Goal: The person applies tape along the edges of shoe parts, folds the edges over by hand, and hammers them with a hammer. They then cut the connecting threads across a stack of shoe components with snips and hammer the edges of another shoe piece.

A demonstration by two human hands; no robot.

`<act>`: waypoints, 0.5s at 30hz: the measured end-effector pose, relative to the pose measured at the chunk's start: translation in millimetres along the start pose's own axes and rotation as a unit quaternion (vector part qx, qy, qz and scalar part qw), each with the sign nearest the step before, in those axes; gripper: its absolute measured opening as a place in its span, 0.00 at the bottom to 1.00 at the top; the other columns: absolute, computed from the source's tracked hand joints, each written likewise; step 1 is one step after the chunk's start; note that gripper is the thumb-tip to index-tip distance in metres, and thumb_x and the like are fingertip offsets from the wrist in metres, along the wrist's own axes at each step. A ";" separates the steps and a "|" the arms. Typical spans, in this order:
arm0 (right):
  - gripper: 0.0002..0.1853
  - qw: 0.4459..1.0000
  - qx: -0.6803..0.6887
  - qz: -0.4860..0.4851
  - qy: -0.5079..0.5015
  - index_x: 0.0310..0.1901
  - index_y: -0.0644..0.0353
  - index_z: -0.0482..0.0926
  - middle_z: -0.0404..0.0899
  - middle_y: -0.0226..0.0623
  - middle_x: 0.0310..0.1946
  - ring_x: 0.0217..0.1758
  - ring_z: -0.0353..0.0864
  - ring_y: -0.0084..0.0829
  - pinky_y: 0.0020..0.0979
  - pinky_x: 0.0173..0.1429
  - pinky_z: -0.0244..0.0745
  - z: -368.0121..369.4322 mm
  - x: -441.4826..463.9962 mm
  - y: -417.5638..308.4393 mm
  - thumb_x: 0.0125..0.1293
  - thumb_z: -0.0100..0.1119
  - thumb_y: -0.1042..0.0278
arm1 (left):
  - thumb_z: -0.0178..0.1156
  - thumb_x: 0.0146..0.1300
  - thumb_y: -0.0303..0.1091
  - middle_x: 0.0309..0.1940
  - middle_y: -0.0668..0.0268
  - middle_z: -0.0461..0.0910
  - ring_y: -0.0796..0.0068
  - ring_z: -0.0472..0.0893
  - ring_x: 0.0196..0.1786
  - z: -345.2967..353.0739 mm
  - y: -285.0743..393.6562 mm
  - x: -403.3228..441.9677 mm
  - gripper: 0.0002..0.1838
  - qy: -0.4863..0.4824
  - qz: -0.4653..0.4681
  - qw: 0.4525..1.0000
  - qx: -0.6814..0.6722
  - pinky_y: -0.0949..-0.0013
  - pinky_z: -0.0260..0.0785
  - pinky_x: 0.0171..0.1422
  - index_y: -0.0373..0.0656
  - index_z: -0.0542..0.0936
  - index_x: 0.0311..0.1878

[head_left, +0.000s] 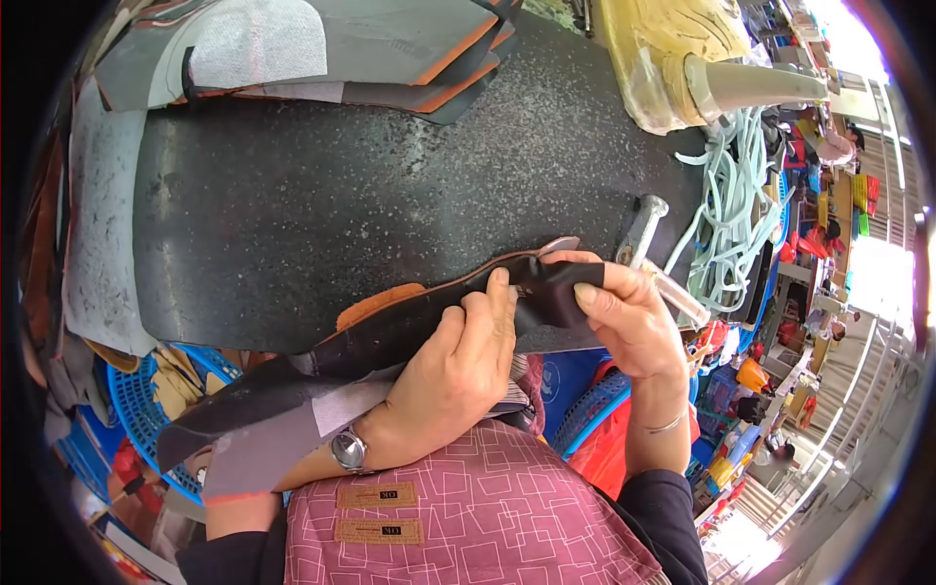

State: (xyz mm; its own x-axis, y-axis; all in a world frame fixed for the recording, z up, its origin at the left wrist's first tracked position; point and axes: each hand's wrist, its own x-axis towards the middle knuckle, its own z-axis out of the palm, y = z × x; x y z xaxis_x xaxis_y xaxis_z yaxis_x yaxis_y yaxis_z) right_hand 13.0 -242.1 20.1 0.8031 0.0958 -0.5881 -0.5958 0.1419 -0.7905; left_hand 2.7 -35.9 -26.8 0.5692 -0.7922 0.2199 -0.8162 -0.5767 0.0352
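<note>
My right hand (pixel 634 327) was pinching the right end of a long, soft black piece that looked like leather (pixel 390 327), with the thumb on top and the fingers tucked behind it. My left hand (pixel 463 366) was close by, its fingers bent and pressing on the same piece. The two hands were just beside each other but not touching.

The long piece lay along the near edge of a black table with pale specks (pixel 341 195), and its left end hung down off the edge. A rounded orange-brown flap (pixel 378 304) poked out behind it. A grey part (pixel 249 453) with a pale square patch on it lay across my left arm, near my round silver watch (pixel 348 448).

At the far left of the table sat a pile of flat grey pieces with orange edges (pixel 390 49). On the right was a shiny metal tool with a see-through handle (pixel 680 297) (it looked like a hammer to me). Past it lay a messy heap of pale green strips (pixel 731 214). Down on the left was a blue plastic basket with holes (pixel 141 419). I wore a dark pink apron with white squares (pixel 468 507).
</note>
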 end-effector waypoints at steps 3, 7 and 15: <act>0.23 0.980 -0.166 0.094 0.052 0.42 0.68 0.85 0.70 0.19 0.19 0.22 0.61 0.11 0.22 0.23 0.52 -13.8 21.8 -18.2 0.67 0.62 0.49 | 0.58 0.55 0.28 0.57 0.37 0.76 0.61 0.75 0.45 1.7 0.8 5.1 0.20 0.010 0.014 0.999 -0.037 0.66 0.73 0.44 0.27 0.79 0.50; 0.19 0.945 -0.302 0.103 0.065 0.33 0.65 0.84 0.71 0.22 0.18 0.20 0.65 0.15 0.26 0.22 0.57 1.4 52.6 -26.9 0.64 0.64 0.52 | 0.58 0.56 0.30 0.58 0.36 0.74 0.61 0.75 0.47 6.8 2.9 13.5 0.13 0.050 -0.052 0.990 -0.122 0.70 0.69 0.46 0.32 0.75 0.42; 0.07 0.622 -0.711 -0.325 0.035 0.34 0.59 0.77 0.80 0.35 0.25 0.27 0.81 0.37 0.38 0.33 0.77 11.1 35.9 -5.3 0.55 0.61 0.67 | 0.56 0.60 0.31 0.59 0.40 0.75 0.61 0.74 0.48 9.5 6.7 18.0 0.13 0.033 -0.065 0.993 -0.093 0.70 0.67 0.44 0.34 0.74 0.45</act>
State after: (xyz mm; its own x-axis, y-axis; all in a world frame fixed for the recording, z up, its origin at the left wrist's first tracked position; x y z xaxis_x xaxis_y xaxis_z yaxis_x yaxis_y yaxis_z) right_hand 45.1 -228.4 5.1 0.9054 0.4232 -0.0324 0.4104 -0.8924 -0.1878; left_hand 8.4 -55.9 -31.8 0.6686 -0.6947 0.2653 -0.7436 -0.6216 0.2464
